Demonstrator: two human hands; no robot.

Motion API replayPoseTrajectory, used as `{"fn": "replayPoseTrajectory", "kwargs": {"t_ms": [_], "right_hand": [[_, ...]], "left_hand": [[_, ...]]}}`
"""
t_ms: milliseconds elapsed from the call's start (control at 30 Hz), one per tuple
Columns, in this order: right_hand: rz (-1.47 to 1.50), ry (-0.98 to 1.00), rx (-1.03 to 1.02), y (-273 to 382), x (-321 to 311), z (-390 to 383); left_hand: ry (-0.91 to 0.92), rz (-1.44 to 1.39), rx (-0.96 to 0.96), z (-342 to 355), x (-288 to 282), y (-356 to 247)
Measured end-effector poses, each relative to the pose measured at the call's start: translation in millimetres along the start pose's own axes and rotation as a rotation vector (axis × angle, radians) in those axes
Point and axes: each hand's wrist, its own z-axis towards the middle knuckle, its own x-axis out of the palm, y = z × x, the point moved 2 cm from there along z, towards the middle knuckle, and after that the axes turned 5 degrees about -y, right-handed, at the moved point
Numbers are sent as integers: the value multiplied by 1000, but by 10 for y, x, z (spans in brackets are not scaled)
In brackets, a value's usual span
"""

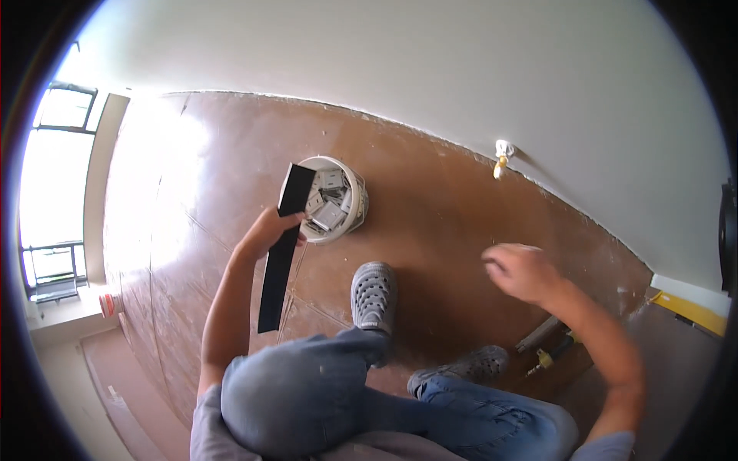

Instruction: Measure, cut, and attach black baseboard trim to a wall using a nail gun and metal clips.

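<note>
My left hand [278, 227] grips a long, flat black strip [278, 284] near its upper part. The strip slants down toward me, partly over the left rim of a white bucket [357, 200] that holds several pale rectangular pieces [329, 215]. My right hand [516, 269] is apart from the bucket, off to the right above the floor, its fingers curled with nothing visible in them. A grey perforated clog [373, 296] on my foot is just below the bucket.
The brown floor [423, 200] meets a white wall [461, 61], where a white-and-yellow object [503, 160] sits. Metal tools [546, 346] lie right of my other foot, a yellow bar [688, 311] farther right. A red-labelled container [109, 305] is left, near bright windows [54, 184].
</note>
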Motion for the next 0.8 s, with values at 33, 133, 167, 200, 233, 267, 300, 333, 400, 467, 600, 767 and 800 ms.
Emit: {"fn": "replayPoseTrajectory", "kwargs": {"t_ms": [33, 133, 167, 200, 233, 267, 300, 333, 400, 467, 600, 767, 800], "right_hand": [[1, -11, -182, 163, 204, 350], [-33, 9, -559, 803, 896, 1478], [2, -46, -605, 1003, 1125, 1807], [-88, -67, -597, 1143, 1402, 2128], [-170, -96, -539, 1297, 1614, 2387], [-237, -78, -396, 1321, 1831, 2610], [-388, -7, -351, 1410, 1960, 2754], [-422, -23, -405, 1428, 2089, 2848], [-457, -23, -451, 1484, 2287, 2892], [-556, -61, -235, 1442, 2351, 2908], [-481, -62, -287, 1345, 2482, 2877], [-496, -92, -315, 1599, 2094, 2626], [-286, -123, -293, 1548, 1931, 2600]], "left_hand": [[1, 51, -9, -63, 11, 12], [-14, 78, -23, -189, 29, 163], [12, 107, -5, -241, 69, 201], [9, 143, 29, -233, 63, 296], [2, 177, 54, -219, 53, 415], [-45, 180, 90, -214, 119, 388], [-36, 176, 90, -218, 155, 413], [-78, -16, 12, -258, 134, 431], [-150, -215, -41, -304, 75, 556], [-182, -140, -12, -380, 65, 631], [-167, -150, -2, -482, 63, 733], [-105, -22, -41, -640, -64, 791], [-68, -27, -93, -658, -123, 803]]}}
